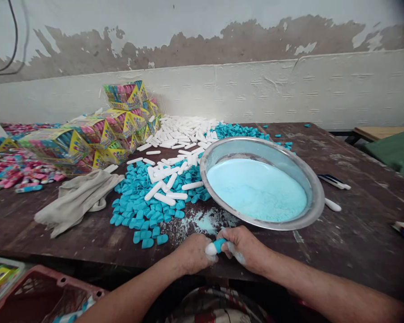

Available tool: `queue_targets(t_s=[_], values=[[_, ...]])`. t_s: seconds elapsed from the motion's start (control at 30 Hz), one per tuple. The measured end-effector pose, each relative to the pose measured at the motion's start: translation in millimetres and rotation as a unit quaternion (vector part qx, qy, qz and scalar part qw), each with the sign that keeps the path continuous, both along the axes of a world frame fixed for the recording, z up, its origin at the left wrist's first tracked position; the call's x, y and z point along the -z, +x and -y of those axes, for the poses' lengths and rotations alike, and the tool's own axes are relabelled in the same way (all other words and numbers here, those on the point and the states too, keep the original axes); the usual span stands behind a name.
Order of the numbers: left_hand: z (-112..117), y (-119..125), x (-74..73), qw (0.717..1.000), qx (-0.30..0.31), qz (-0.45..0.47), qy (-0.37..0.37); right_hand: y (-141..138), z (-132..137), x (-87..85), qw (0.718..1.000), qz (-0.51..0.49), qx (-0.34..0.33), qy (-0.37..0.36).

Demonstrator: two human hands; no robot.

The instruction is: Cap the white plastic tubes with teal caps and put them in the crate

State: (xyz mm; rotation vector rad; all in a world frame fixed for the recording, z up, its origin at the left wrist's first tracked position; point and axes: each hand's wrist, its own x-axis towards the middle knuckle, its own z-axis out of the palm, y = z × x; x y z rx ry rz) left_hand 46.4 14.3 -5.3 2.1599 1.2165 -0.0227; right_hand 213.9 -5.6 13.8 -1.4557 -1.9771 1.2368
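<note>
Close to the table's front edge, my two hands meet around one small white tube with a blue cap. My left hand [195, 253] is closed on the white tube [210, 249]. The fingers of my right hand [244, 247] pinch the blue cap [219, 245] at the tube's end, and pale blue powder clings to them. Just beyond stands a metal bowl [318, 211] holding light blue powder [256, 188]. Left of the bowl lies a heap of blue caps [138, 193], with several white tubes [168, 197] on top.
More white tubes [185, 130] and blue caps [239, 131] lie at the back. Filled display boxes [97, 130] are stacked at left, near a grey cloth [79, 202] and pink-and-blue pieces [27, 170]. A box cutter [334, 181] lies right of the bowl. A red crate [37, 296] stands below.
</note>
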Motion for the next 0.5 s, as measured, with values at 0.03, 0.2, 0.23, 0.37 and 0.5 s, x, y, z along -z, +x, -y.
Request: queue_targets(t_s=[0.03, 0.2, 0.23, 0.37, 0.5], values=[[-0.2, 1.0, 2.7, 1.0, 0.002, 0.003, 0.001, -0.8, 1.1, 2.8, 1.0, 0.007, 0.008, 0.009], [2.1, -0.5, 4.2, 1.0, 0.011, 0.008, 0.021, -7.2, 9.7, 15.9, 0.999, -0.015, 0.029, 0.037], [2.4, -2.0, 2.4, 1.0, 0.008, 0.005, 0.025, -8.9, 10.8, 17.8, 0.998, -0.028, 0.032, 0.044], [3.5, -12.0, -4.3, 0.995, -0.004, -0.02, 0.1, -14.7, 10.7, 17.9, 0.988, -0.042, 0.012, 0.148], [10.3, -26.3, -3.5, 0.985, -0.016, -0.04, 0.164, -15.4, 10.4, 12.4, 0.968, -0.018, -0.038, 0.247]])
